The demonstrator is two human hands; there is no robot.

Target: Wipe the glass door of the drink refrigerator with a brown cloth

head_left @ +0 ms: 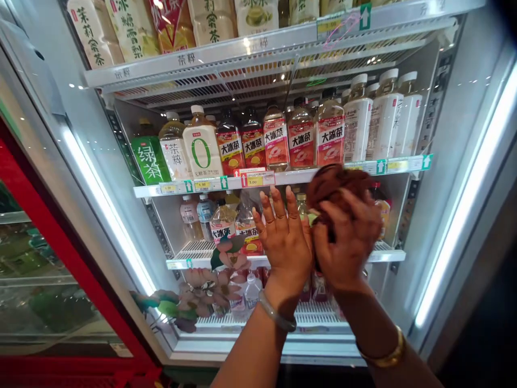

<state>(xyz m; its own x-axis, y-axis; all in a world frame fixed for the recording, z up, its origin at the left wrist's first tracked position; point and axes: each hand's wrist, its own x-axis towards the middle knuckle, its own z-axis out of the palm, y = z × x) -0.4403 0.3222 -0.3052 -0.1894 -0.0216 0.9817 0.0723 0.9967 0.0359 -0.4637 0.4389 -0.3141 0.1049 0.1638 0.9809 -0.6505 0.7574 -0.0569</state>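
My left hand [285, 237], with a pale bangle on its wrist, is held up flat, its fingers straight and spread. It holds nothing and seems to rest against the glass door of a drinks fridge; the contact itself cannot be seen. Close on its right, my right hand [347, 242] grips a bunched dark brown cloth [337, 186] at the height of the middle shelf edge [291, 178]. A gold bangle circles the right wrist. Part of the cloth is hidden behind my fingers. Behind the hands stand bottles of iced tea [301, 137].
Pink flower decals [210, 285] with green leaves show at the lower left, seemingly on the glass. A red-framed fridge [100, 269] stands at the left. Bright light strips [470, 210] line both sides. More tea bottles [212, 21] fill the top shelf.
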